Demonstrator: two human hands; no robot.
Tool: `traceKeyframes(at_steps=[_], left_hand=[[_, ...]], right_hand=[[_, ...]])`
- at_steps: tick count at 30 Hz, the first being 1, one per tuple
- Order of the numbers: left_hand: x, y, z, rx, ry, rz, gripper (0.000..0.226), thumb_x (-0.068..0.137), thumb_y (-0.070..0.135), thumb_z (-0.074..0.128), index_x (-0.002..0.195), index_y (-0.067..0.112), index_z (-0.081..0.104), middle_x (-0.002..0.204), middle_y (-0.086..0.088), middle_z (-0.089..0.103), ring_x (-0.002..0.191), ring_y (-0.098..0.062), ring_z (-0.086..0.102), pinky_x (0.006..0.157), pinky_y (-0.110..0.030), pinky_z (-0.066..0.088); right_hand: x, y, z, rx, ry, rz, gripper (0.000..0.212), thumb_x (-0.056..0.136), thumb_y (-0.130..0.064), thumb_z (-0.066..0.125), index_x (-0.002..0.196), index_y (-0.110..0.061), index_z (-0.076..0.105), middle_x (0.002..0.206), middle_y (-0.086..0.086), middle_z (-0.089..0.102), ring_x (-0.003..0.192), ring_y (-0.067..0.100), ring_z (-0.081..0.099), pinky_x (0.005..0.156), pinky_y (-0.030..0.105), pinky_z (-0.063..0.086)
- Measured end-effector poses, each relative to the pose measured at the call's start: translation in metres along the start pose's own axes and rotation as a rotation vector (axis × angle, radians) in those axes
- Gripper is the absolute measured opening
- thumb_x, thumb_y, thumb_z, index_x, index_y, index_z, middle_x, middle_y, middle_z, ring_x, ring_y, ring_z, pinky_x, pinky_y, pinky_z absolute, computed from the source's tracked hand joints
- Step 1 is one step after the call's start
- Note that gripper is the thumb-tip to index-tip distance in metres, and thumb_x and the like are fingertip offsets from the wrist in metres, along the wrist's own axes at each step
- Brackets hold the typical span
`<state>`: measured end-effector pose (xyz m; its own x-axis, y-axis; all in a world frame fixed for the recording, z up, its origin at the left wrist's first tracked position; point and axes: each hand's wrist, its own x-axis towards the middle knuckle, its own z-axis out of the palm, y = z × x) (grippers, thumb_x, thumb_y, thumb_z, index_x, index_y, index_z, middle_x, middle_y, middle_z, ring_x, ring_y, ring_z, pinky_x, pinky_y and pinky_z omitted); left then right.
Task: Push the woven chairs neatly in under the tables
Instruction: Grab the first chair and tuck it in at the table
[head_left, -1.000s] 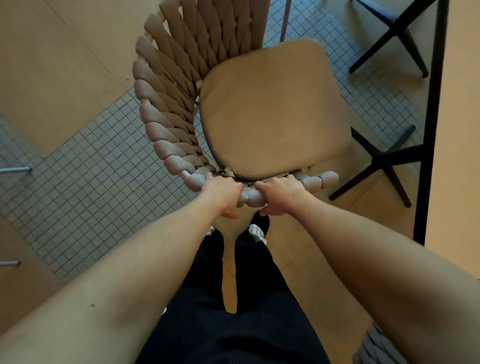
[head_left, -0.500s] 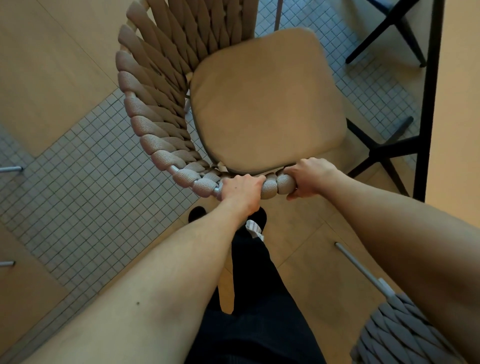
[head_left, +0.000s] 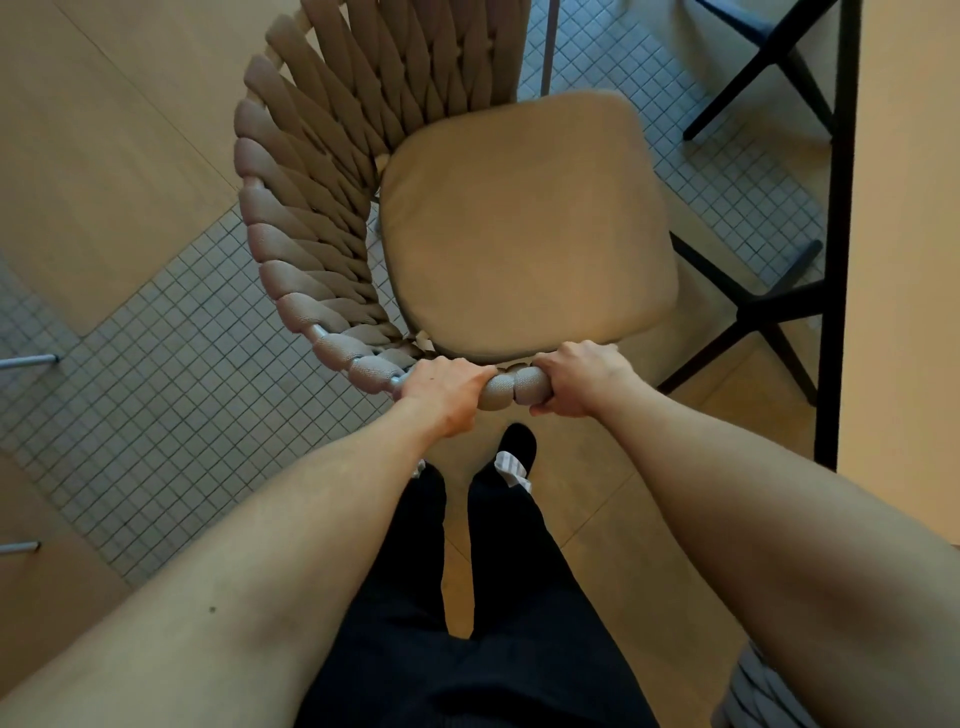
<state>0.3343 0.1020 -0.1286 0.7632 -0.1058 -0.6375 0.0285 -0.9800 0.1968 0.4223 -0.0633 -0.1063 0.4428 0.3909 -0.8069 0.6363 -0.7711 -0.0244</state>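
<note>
Where the curved back rail of the woven chair (head_left: 311, 208) bends nearest the body, gripped by both hands side by side, with a short stretch of padded weave bare between them; left hand (head_left: 447, 395) wrapped over the rail where a bit of grey metal tube shows through the weave, knuckles up, fingers curled down out of sight behind it; right hand (head_left: 582, 379) closed round the rail's end just beside the cushion, thumb tucked beneath, fingers folded over the top; both forearms stretched forward from the lower corners. Seen from above, tan seat cushion (head_left: 524, 228) square and bare, with thick twisted beige straps fanning up along its left side and far edge; standing partly on pale mosaic tile and partly on wood-toned floor, beside the table (head_left: 909, 208), whose pale top runs down the right edge with a black frame along its rim; cushion not yet under that top; black crossed table base (head_left: 769, 306) on the floor just right of the seat. Below the hands, black trousers and a dark shoe (head_left: 519, 447); bottom right corner, a grey woven edge of another chair (head_left: 753, 691).
</note>
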Motion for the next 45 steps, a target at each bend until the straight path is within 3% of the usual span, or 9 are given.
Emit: traceKeyframes(at_steps=[8,12,17,21,25,27,34,38,45], left_hand=[[-0.016,-0.061,-0.012,0.191,-0.06,0.065,0.045,0.092,0.023,0.057,0.132,0.041,0.048,0.114,0.001,0.064,0.102,-0.026,0.063,0.07,-0.037,0.042],[-0.024,-0.073,-0.015,0.244,-0.083,0.066,0.042,0.091,0.023,0.058,0.129,0.037,0.05,0.114,0.0,0.065,0.102,-0.027,0.063,0.076,-0.039,0.048],[-0.024,-0.067,-0.01,0.274,-0.042,0.069,0.041,0.09,0.02,0.056,0.127,0.035,0.051,0.108,0.002,0.066,0.098,-0.026,0.064,0.068,-0.035,0.039],[-0.025,-0.066,-0.006,0.27,-0.046,0.069,0.041,0.09,0.021,0.057,0.129,0.034,0.05,0.111,0.001,0.065,0.101,-0.026,0.064,0.072,-0.036,0.042],[-0.022,-0.068,-0.008,0.212,-0.171,0.048,0.057,0.084,0.048,0.07,0.134,0.034,0.046,0.122,0.002,0.062,0.112,-0.025,0.06,0.088,-0.042,0.044],[-0.022,-0.068,-0.011,0.15,-0.194,0.031,0.071,0.08,0.064,0.067,0.14,0.034,0.043,0.126,0.002,0.06,0.118,-0.024,0.057,0.096,-0.044,0.043],[-0.043,-0.082,-0.033,0.08,-0.047,-0.034,0.084,0.085,0.08,0.043,0.149,0.026,0.039,0.142,-0.002,0.056,0.132,-0.026,0.049,0.108,-0.051,0.037],[-0.065,-0.102,-0.039,0.121,0.024,-0.065,0.083,0.087,0.078,0.039,0.152,0.027,0.036,0.152,-0.001,0.046,0.142,-0.025,0.036,0.116,-0.055,0.024],[-0.115,-0.15,-0.04,-0.011,0.135,-0.182,0.083,0.086,0.08,0.039,0.15,0.026,0.04,0.153,-0.001,0.043,0.144,-0.026,0.032,0.118,-0.061,0.018]], right_hand=[[0.005,-0.062,-0.001,0.201,-0.013,0.037,0.052,0.091,-0.059,0.067,0.125,-0.022,0.054,0.123,0.001,0.061,0.118,0.029,0.058,0.097,0.054,0.045],[0.005,-0.081,0.002,0.244,-0.007,0.054,0.053,0.09,-0.059,0.068,0.126,-0.023,0.055,0.125,0.002,0.061,0.121,0.029,0.058,0.102,0.059,0.043],[0.006,-0.075,0.007,0.233,-0.012,0.057,0.05,0.091,-0.058,0.067,0.123,-0.022,0.054,0.119,0.0,0.062,0.114,0.029,0.061,0.093,0.051,0.044],[0.006,-0.074,0.012,0.232,-0.014,0.051,0.051,0.09,-0.057,0.069,0.122,-0.022,0.052,0.115,0.0,0.061,0.113,0.029,0.061,0.093,0.052,0.044],[0.006,-0.073,0.01,0.261,-0.057,0.021,0.063,0.081,-0.066,0.072,0.121,-0.024,0.048,0.106,-0.001,0.053,0.113,0.03,0.06,0.097,0.054,0.046],[0.006,-0.072,0.008,0.283,-0.056,0.006,0.072,0.078,-0.076,0.067,0.124,-0.025,0.046,0.115,0.001,0.057,0.115,0.029,0.059,0.098,0.053,0.045],[-0.002,-0.086,-0.007,0.279,0.006,-0.028,0.084,0.078,-0.084,0.057,0.134,-0.023,0.044,0.137,0.005,0.054,0.128,0.032,0.051,0.101,0.057,0.044],[-0.006,-0.108,-0.018,0.233,0.025,-0.055,0.085,0.08,-0.083,0.056,0.139,-0.022,0.043,0.141,0.007,0.052,0.131,0.033,0.048,0.106,0.06,0.038],[-0.016,-0.165,-0.041,0.139,0.108,-0.086,0.091,0.083,-0.083,0.05,0.149,-0.023,0.036,0.15,0.008,0.046,0.14,0.034,0.04,0.113,0.065,0.025]])
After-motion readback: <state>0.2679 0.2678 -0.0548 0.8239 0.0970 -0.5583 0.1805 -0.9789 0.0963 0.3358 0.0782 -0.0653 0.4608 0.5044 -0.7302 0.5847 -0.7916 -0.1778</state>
